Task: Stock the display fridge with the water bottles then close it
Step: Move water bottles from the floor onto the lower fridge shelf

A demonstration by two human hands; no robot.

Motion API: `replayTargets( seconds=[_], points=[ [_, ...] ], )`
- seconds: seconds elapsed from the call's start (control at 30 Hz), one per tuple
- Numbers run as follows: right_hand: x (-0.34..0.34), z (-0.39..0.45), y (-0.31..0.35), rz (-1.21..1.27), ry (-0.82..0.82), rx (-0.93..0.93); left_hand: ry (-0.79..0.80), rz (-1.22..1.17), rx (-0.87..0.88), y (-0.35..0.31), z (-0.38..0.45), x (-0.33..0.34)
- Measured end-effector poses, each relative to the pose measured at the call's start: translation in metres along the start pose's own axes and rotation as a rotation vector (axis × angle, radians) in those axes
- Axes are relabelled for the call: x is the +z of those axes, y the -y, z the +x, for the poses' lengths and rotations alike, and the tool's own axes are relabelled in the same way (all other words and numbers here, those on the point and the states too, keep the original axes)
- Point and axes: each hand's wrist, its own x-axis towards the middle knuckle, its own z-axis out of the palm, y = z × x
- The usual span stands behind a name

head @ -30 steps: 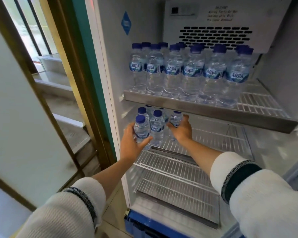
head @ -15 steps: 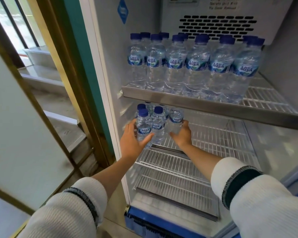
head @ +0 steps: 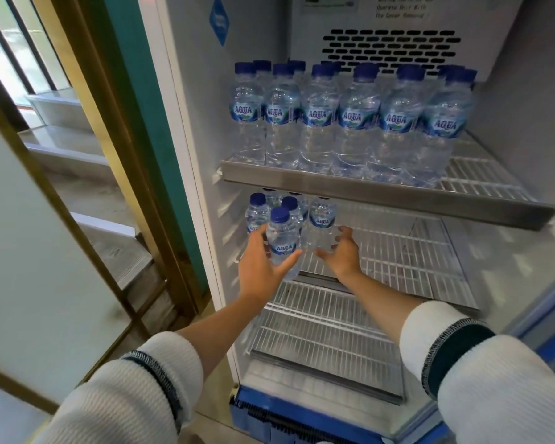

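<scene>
White open-fronted display fridge [head: 186, 129]: top wire shelf [head: 385, 195] full along its front edge with clear blue-capped plastic water bottles [head: 356, 123]. Second white wire shelf [head: 398, 251] holds a small cluster at its front-left corner. Left hand [head: 260, 267] wraps thumb and fingers round the front clear bottle [head: 282, 241] at that corner. Right hand [head: 340, 251] is spread open, holding nothing, just beside the neighbouring bottle [head: 322, 219]. Risk: the front bottle sits near the shelf edge; a nudge on release could tip it out or topple the cluster.
</scene>
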Motion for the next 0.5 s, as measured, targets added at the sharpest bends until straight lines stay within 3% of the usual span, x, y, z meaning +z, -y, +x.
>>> replayTargets(
  seconds=[0.27, 0.5],
  points=[
    [-0.055, -0.018, -0.037, -0.354, 0.025, -0.068, 0.055, 0.022, 0.054, -0.032, -0.005, 0.060],
    [-0.074, -0.039, -0.052, -0.357, 0.005, -0.091, 0.056, 0.110, -0.034, -0.030, 0.000, 0.082]
  ],
)
